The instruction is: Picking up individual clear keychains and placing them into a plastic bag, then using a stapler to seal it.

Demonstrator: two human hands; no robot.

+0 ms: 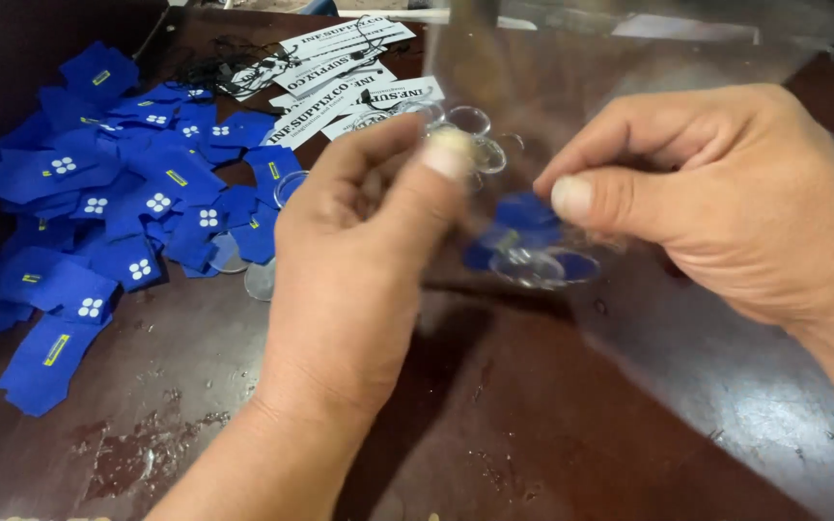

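**Both hands pinching a clear plastic bag over the tabletop**

You are holding a clear plastic bag [620, 87] up in front of you with both hands. Your left hand [359, 260] is sitting at centre frame, thumb and fingers pressing together on the bag's left edge; that grip is closing on the plastic. Your right hand [726, 193] is coming in from 3 o'clock, thumb and forefinger pinching the bag from the other side, grip also clamping on it. Between the two hands, seen through the plastic, a blue fabric piece [525, 214] and some clear round discs [475, 135] are showing; whether they are inside the bag or behind it, you cannot tell, it is blurring.

At 9 o'clock a pile of blue fabric labels [108, 212] is lying spread across the dark brown tabletop [552, 415], some showing white dot marks, some yellow bars. At 12 o'clock white printed cards [340, 68] with black strings are lying in a loose stack, just beside the pile. Two more clear discs [261, 280] are sitting at the pile's right edge, near your left hand.
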